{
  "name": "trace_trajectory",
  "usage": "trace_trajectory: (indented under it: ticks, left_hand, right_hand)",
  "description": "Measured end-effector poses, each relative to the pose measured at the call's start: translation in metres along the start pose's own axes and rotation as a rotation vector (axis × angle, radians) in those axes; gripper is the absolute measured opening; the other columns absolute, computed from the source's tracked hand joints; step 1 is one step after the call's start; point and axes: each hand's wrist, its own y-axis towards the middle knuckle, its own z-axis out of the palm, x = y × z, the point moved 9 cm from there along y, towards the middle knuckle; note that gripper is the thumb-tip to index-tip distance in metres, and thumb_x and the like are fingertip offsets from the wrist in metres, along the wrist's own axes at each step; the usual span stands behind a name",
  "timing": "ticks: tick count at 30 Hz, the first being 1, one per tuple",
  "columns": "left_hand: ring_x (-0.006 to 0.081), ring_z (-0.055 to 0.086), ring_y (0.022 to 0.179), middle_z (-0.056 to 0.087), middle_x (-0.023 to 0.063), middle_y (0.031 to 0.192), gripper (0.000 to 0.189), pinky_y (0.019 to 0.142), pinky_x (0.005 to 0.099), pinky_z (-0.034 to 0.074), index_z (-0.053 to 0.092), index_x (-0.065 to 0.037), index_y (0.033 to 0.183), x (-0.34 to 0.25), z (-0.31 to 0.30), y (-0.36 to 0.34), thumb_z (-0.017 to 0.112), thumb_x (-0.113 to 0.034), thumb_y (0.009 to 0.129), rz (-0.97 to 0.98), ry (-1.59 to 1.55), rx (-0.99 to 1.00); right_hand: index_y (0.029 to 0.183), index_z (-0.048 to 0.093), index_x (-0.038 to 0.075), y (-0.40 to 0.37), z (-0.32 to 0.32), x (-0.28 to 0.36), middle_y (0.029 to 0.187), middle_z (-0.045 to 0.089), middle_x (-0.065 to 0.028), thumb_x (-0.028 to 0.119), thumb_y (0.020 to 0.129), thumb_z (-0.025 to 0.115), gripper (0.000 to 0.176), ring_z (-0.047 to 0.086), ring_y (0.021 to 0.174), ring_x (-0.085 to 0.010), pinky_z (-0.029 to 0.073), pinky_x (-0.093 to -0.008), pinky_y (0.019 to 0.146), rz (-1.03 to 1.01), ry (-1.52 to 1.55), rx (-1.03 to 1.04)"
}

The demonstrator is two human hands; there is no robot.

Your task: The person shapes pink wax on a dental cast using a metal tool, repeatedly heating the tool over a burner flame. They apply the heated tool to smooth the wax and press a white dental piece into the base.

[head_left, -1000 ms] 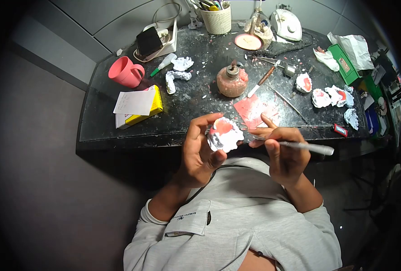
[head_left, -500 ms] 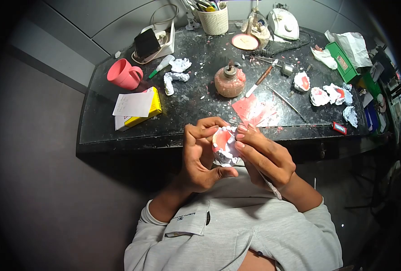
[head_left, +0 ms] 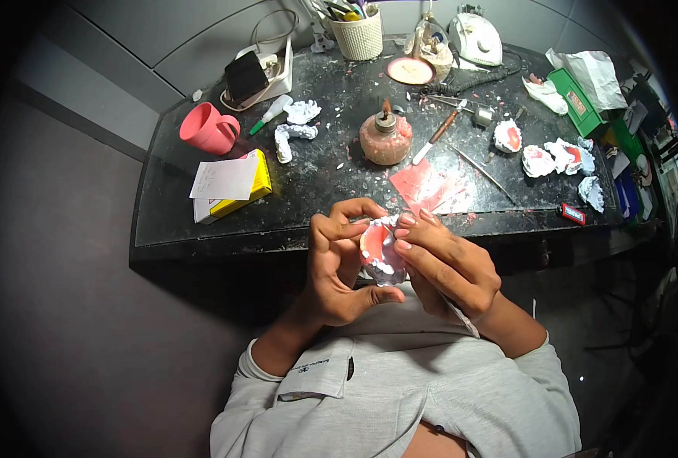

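A white plaster dental cast [head_left: 385, 269] with pink wax in its palate area is held over the front edge of the desk. My left hand [head_left: 340, 263] grips it from the left, index finger at the upper rim and thumb stretched out below. From the right, my right hand [head_left: 450, 263] presses its bent fingertips on the cast's side and covers part of it. A thin pale strip [head_left: 463, 319] pokes out beneath my right hand; its kind cannot be made out. Beyond the hands, a pink wax sheet [head_left: 411, 182] lies on the desk.
A spirit burner [head_left: 385, 141] with a small flame stands mid-desk. Right of it lie a wooden-handled wax knife [head_left: 436, 142], a metal probe [head_left: 480, 174], several plaster casts [head_left: 538, 162] and a red lighter [head_left: 573, 214]. A pink mug [head_left: 208, 128] and yellow box [head_left: 263, 179] are at left.
The cast has tilted slightly in my hands, so its pink wax and lower edge look different. Both hands keep nearly the same hold. The view has shifted a little.
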Motion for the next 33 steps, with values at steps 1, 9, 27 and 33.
trace_trajectory:
  ticks: [1, 9, 27, 33]
  left_hand:
    - [0.0276, 0.042, 0.127, 0.038, 0.0265, 0.132, 0.086, 0.106, 0.0398, 0.039, 0.033, -0.012, 0.127, -0.001, 0.0, 0.0, 0.094, -0.02, 0.066, 0.002, 0.005, 0.006]
    - [0.0244, 0.041, 0.13, 0.032, 0.0222, 0.136, 0.081, 0.106, 0.0396, 0.044, 0.033, -0.013, 0.128, -0.005, 0.004, 0.003, 0.088, -0.003, 0.069, 0.004, -0.003, 0.077]
    - [0.0233, 0.048, 0.122, 0.038, 0.02, 0.132, 0.078, 0.104, 0.0378, 0.043, 0.032, -0.009, 0.128, 0.004, -0.007, 0.002, 0.088, -0.015, 0.075, -0.072, -0.094, -0.015]
    - [0.0234, 0.049, 0.122, 0.038, 0.0194, 0.132, 0.076, 0.102, 0.0367, 0.044, 0.032, -0.009, 0.128, 0.007, -0.009, 0.001, 0.087, -0.015, 0.076, -0.086, -0.123, -0.036]
  right_hand:
    - [0.106, 0.068, -0.007, 0.0, -0.001, 0.001, 0.103, 0.069, -0.0194, -0.007, 0.076, 0.073, 0.03, 0.071, 0.098, -0.0355, 0.059, -0.0432, 0.086, 0.0, 0.0, 0.0]
    - [0.104, 0.067, -0.01, 0.002, -0.001, 0.003, 0.1, 0.069, -0.0206, -0.008, 0.076, 0.072, 0.028, 0.072, 0.094, -0.0351, 0.061, -0.0417, 0.082, -0.021, -0.032, 0.001]
    - [0.105, 0.066, -0.012, -0.004, 0.004, -0.001, 0.105, 0.067, -0.0252, -0.015, 0.076, 0.067, 0.028, 0.07, 0.099, -0.0369, 0.062, -0.0382, 0.079, 0.002, -0.006, 0.025]
    - [0.107, 0.065, -0.012, -0.008, 0.006, -0.005, 0.105, 0.067, -0.0256, -0.015, 0.076, 0.066, 0.031, 0.07, 0.099, -0.0367, 0.062, -0.037, 0.077, -0.003, -0.005, 0.008]
